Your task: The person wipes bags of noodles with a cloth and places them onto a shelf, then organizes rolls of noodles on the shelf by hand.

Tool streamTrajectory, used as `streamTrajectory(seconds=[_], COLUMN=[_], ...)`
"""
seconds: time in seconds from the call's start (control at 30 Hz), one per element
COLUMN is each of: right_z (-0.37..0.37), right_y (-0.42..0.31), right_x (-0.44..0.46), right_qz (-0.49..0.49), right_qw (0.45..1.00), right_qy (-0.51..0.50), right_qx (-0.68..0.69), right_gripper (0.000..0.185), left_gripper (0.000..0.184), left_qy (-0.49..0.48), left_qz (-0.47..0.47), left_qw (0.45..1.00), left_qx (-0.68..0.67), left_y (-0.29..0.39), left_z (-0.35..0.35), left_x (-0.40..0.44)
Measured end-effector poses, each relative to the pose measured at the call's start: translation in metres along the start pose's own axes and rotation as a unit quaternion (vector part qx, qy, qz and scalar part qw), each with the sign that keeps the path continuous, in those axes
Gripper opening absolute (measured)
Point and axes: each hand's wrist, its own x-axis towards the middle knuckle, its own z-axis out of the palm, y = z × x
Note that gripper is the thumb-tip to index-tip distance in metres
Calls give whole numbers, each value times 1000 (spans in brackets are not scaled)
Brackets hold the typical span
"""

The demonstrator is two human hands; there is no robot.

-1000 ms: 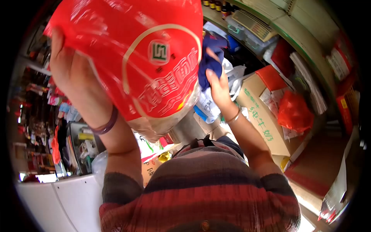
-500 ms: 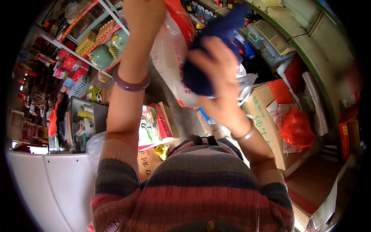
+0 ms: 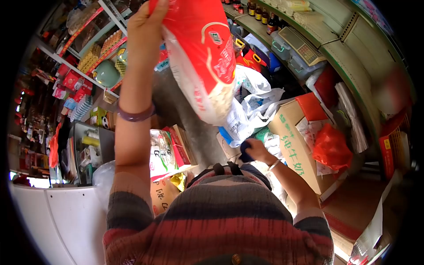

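Note:
A red and clear plastic bag [image 3: 205, 57] with pale contents hangs upright from my left hand [image 3: 148, 33], which grips its top left edge near the top of the view. My right hand [image 3: 257, 151] is low, close to my body, closed on a dark blue cloth [image 3: 245, 152] that is mostly covered by the fingers. White plastic bags [image 3: 254, 101] lie just beyond my right hand. A cardboard box [image 3: 293, 145] with green lettering stands to its right.
Egg trays [image 3: 90, 57] sit on a rack at the left. A scale [image 3: 300, 44] and bottles [image 3: 258, 13] occupy the right shelves. A red plastic bag [image 3: 331, 148] rests on the box. Packed goods [image 3: 163, 152] stand below my left forearm, beside a white surface [image 3: 75, 221].
My right hand has moved down from beside the bag towards my body, with the blue cloth. The bag's red printed side has turned back into view after showing its clear side.

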Motion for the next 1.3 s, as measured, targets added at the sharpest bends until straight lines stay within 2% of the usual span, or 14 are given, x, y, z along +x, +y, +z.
streamTrajectory(seconds=[0.03, 0.1, 0.17, 0.23, 0.33, 0.43, 0.53, 0.6, 0.7, 0.9, 1.03, 1.1, 1.17, 1.3], right_z=[-10, -68, -86, -116, -142, -148, -167, -157, -93, -44, -35, -71, -103, -164], right_y=[18, 5, 41, 33, 9, -40, -178, -245, -306, -246, -170, -152, -148, -232], right_x=[-7, -20, -15, -5, 25, 67, 69, 83, 75, 45, 35, 48, 48, 55], right_qz=[159, 241, 133, 79, -18, -76, -302, -462, -547, -673, -434, -396, -231, -382], right_qw=[985, 917, 750, 656, 618, 673, 736, 813, 802, 738, 864, 893, 882, 796], right_qy=[22, 119, 174, 179, 159, 153, -26, 85, 173, -26, -237, -142, -88, 144], right_qx=[66, 295, 624, 729, 770, 720, 605, 343, 168, -45, 92, 156, 402, 447], right_gripper=[24, 28, 37, 44, 43, 48, 53, 58, 57, 49, 44, 36, 34, 47], left_gripper=[23, 25, 25, 24, 23, 28, 34, 31, 27, 21, 20, 21, 21, 22], left_qy=[-25, -71, -124, -184, -228, -265, -294, -249, -286, -346, -329, -328, -346, -356], left_qz=[-39, -37, -58, -98, -147, -71, 86, 135, 174, 216, 199, 201, 220, 233], left_qw=[999, 993, 980, 965, 941, 952, 949, 957, 923, 852, 849, 840, 819, 803], left_qx=[21, -84, -145, -158, -204, -132, -73, -66, -188, -328, -362, -384, -402, -417], left_y=[-1, 4, 1, -8, -23, -22, -16, -10, -15, -19, -1, 4, 6, 4], left_z=[-13, -9, -10, -23, -33, -34, -35, -39, -59, -73, -46, -42, -43, -30], left_x=[5, 4, 4, 5, -1, -13, -18, -28, -20, 20, 6, 6, 12, 8])
